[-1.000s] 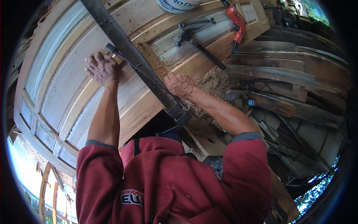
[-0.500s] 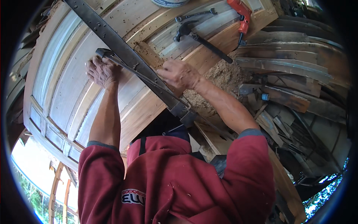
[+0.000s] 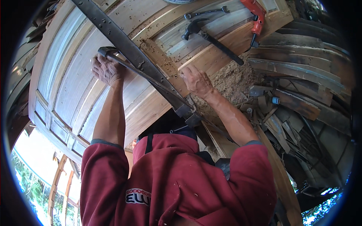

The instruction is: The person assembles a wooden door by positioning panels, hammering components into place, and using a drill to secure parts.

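Note:
My left hand point(image 3: 108, 70) lies on the panelled wooden door point(image 3: 71, 62), fingers bent and somewhat apart. Beside its fingertips is the block-shaped head of a dark metal bar point(image 3: 149, 78), and its grip on that is not clear. The bar runs slantwise along a long steel beam point(image 3: 124, 51) lying across the door. To the right of the beam, my right hand point(image 3: 197, 81) is by the door's near edge with its fingers curled together. Whatever those fingers hold, if anything, is hidden.
A claw hammer point(image 3: 215, 42), a combination wrench point(image 3: 206, 12) and a red power tool point(image 3: 258, 19) lie on the door's far right part. Sawdust point(image 3: 235, 77) is heaped past its edge. Stacked boards point(image 3: 301, 62) and scrap wood fill the right side.
My right hand has shifted right, away from the beam. My left hand stays near the bar's head. The whole view has shifted slightly.

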A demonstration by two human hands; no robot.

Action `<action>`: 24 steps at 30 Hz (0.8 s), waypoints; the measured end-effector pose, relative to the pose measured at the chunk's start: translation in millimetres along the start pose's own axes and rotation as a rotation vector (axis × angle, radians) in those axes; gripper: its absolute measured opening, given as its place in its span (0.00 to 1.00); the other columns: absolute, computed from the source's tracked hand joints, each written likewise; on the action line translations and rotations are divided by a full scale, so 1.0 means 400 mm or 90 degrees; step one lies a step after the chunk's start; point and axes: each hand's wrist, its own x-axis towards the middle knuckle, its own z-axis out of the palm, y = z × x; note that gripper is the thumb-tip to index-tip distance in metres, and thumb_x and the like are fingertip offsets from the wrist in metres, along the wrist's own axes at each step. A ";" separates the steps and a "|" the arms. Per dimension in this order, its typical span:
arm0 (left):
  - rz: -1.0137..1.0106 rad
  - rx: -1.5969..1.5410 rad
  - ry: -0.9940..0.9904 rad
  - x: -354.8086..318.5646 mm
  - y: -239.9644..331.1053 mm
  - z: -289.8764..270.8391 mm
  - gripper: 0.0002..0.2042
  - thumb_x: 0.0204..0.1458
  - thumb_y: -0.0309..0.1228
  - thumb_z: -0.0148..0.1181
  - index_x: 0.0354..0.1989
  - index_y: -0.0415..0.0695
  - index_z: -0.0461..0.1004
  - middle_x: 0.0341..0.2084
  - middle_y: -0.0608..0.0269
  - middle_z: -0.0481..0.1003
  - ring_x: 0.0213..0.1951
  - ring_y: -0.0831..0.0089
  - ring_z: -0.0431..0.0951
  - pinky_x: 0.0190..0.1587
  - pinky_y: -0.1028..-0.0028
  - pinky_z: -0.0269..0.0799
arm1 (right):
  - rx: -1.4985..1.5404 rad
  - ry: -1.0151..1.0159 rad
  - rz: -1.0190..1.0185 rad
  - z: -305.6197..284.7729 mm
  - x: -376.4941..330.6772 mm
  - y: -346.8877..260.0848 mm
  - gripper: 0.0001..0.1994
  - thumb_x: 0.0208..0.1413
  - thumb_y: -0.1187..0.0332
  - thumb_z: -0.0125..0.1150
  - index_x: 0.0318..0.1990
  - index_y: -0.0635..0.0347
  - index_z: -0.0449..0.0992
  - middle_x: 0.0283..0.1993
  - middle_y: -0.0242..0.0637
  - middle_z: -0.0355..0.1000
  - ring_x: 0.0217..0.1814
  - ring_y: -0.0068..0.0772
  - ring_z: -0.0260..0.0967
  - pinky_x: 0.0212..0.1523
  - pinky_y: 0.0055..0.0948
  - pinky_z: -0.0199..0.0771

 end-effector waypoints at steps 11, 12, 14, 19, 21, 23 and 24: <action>-0.025 -0.037 -0.032 0.006 -0.010 0.003 0.20 0.52 0.40 0.53 0.52 0.47 0.70 0.54 0.50 0.65 0.62 0.51 0.60 0.67 0.52 0.49 | 0.003 -0.028 -0.037 0.035 -0.006 0.001 0.02 0.56 0.77 0.54 0.36 0.63 0.70 0.36 0.50 0.69 0.36 0.55 0.74 0.35 0.46 0.76; -0.028 -0.043 -0.018 0.007 -0.010 0.005 0.20 0.52 0.40 0.53 0.52 0.47 0.70 0.54 0.50 0.65 0.63 0.51 0.60 0.67 0.52 0.48 | 0.011 -0.014 -0.046 0.036 -0.006 -0.003 0.02 0.56 0.77 0.54 0.36 0.63 0.70 0.35 0.50 0.68 0.36 0.55 0.74 0.35 0.46 0.76; -0.031 -0.044 -0.030 0.007 -0.014 0.004 0.20 0.52 0.40 0.54 0.52 0.47 0.70 0.55 0.51 0.65 0.63 0.51 0.60 0.67 0.50 0.48 | 0.012 -0.007 -0.063 0.036 0.000 -0.012 0.01 0.55 0.77 0.54 0.35 0.63 0.70 0.35 0.49 0.68 0.36 0.54 0.74 0.35 0.46 0.75; -0.040 -0.040 -0.047 0.010 -0.013 0.002 0.20 0.53 0.40 0.53 0.53 0.48 0.70 0.57 0.52 0.65 0.66 0.53 0.58 0.68 0.50 0.47 | -0.106 -0.041 -0.090 0.037 0.017 -0.018 0.02 0.51 0.76 0.55 0.31 0.63 0.69 0.33 0.47 0.66 0.34 0.50 0.72 0.34 0.44 0.74; -0.044 -0.043 -0.059 0.009 -0.015 0.002 0.20 0.54 0.41 0.51 0.54 0.48 0.70 0.60 0.50 0.64 0.68 0.52 0.56 0.69 0.48 0.45 | -0.179 -0.095 -0.144 0.019 0.033 -0.039 0.02 0.49 0.75 0.55 0.30 0.62 0.69 0.32 0.45 0.66 0.33 0.47 0.71 0.34 0.41 0.73; -0.050 -0.044 -0.073 0.013 -0.018 0.000 0.20 0.55 0.41 0.51 0.54 0.48 0.70 0.60 0.50 0.64 0.69 0.51 0.56 0.69 0.47 0.45 | -0.223 -0.142 -0.214 0.003 0.051 -0.047 0.03 0.47 0.73 0.55 0.29 0.61 0.69 0.31 0.43 0.65 0.32 0.44 0.70 0.34 0.39 0.71; -0.051 -0.045 -0.081 0.012 -0.017 -0.002 0.20 0.55 0.41 0.51 0.55 0.48 0.70 0.60 0.49 0.64 0.69 0.51 0.56 0.69 0.47 0.45 | -0.229 -0.164 -0.256 -0.001 0.066 -0.038 0.03 0.47 0.72 0.55 0.28 0.61 0.68 0.31 0.43 0.65 0.31 0.43 0.69 0.34 0.38 0.71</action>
